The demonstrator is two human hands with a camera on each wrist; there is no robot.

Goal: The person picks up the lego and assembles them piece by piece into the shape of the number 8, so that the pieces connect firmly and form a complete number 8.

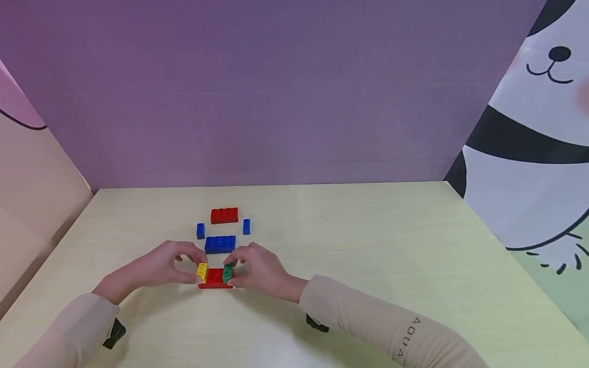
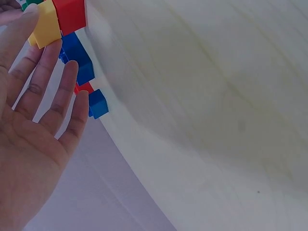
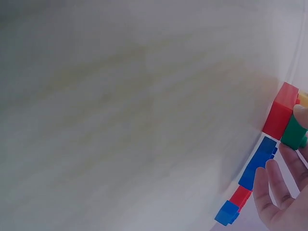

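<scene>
A red building brick [image 1: 214, 279] lies near the middle of the table, studs up. My left hand [image 1: 171, 264] pinches a small yellow brick [image 1: 202, 273] between thumb and fingertips at the red brick's left end. At its right end my right hand [image 1: 260, 271] pinches a small green brick [image 1: 227, 273]. In the left wrist view the yellow brick [image 2: 46, 25] sits against the red brick [image 2: 71, 15], thumb on its near face. The right wrist view has the green brick [image 3: 293, 132] against the red brick [image 3: 281, 111], under the thumb.
Just beyond the hands lies a large blue brick [image 1: 220, 244]. Two small blue bricks, one on the left [image 1: 200, 230] and one on the right [image 1: 247, 226], flank the space behind it. Farther back is another red brick [image 1: 224, 215]. A purple wall [image 1: 270, 96] rises behind the table.
</scene>
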